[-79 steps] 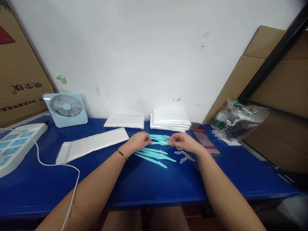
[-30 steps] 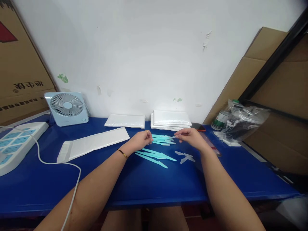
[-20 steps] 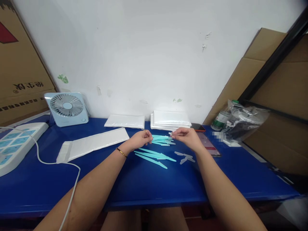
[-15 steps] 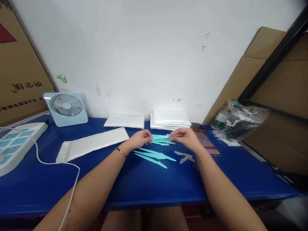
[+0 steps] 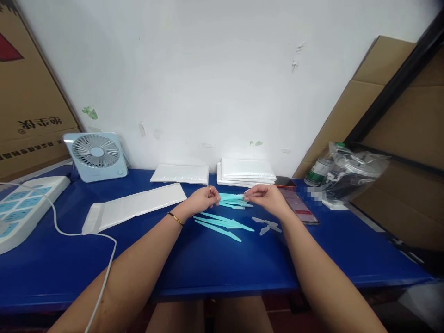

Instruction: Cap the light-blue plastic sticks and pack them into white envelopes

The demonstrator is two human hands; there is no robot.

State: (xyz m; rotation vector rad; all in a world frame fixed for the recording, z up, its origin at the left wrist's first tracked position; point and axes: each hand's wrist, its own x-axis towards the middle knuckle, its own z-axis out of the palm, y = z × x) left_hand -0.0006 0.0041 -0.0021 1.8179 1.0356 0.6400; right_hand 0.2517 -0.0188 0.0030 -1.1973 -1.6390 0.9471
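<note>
A turquoise eyebrow razor (image 5: 229,197) spans the space between my hands. My left hand (image 5: 204,200) pinches its handle end. At its blade end my right hand (image 5: 265,197) has thumb and fingers closed on a small clear blade cap, mostly hidden by the fingertips. Whether the cap is fully over the blade I cannot tell. Under and behind the held razor lie other turquoise razors, some with clear tips. Closer to me is a loose group of turquoise razors (image 5: 222,223). Several loose clear caps (image 5: 268,224) lie below my right hand.
A white padded mailer (image 5: 135,208) lies at left, and stacked white mailers (image 5: 246,169) sit against the wall. A blue fan (image 5: 96,155), power strip (image 5: 27,208) and white cable (image 5: 113,259) are at left. A phone (image 5: 301,208), bottle (image 5: 317,172) and plastic bag (image 5: 360,166) are at right.
My right fingertips have closed in around the blade end of the razor, covering more of the clear cap. My left hand stays on the handle. Nothing else has visibly moved.
</note>
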